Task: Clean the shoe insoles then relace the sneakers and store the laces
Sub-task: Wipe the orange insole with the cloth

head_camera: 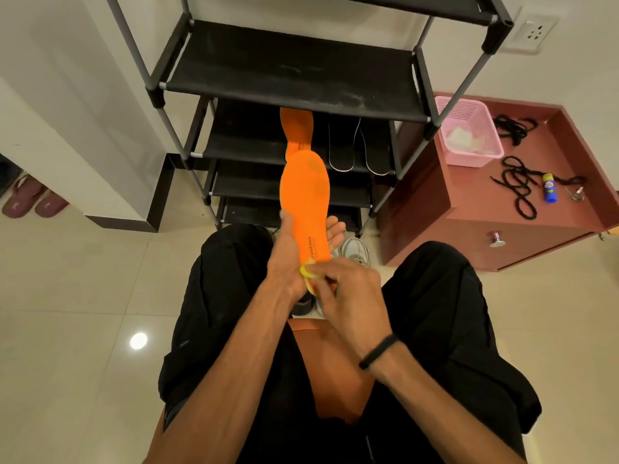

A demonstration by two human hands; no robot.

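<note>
At the centre of the frame the orange insole (306, 209) is held up over the person's lap, its long axis running from the heel near the hands up toward the shoe rack (291, 78) in the upper half. The left hand (288, 259) supports it from below and the left edge, thumb over that edge and fingertips showing past the right edge, so its grip is curled round the heel half. The right hand (345, 289) sits just below the heel end, its fingertips pinching something small and yellow (306, 271) against the heel; whether that is a cloth or the insole's own rim cannot be told. The toe end points away from both hands, so any wiping stroke would likely travel up the long axis from the right hand, which is nearer the heel.

A second orange insole (296, 128) and a dark pair of insoles (358, 145) lie on a lower rack shelf. Grey sneakers (355, 251) stand on the floor just behind the hands. At the right, on the reddish worktop (469, 209), are black laces (517, 185), a pink basket (469, 132) and a small blue bottle (549, 187).
</note>
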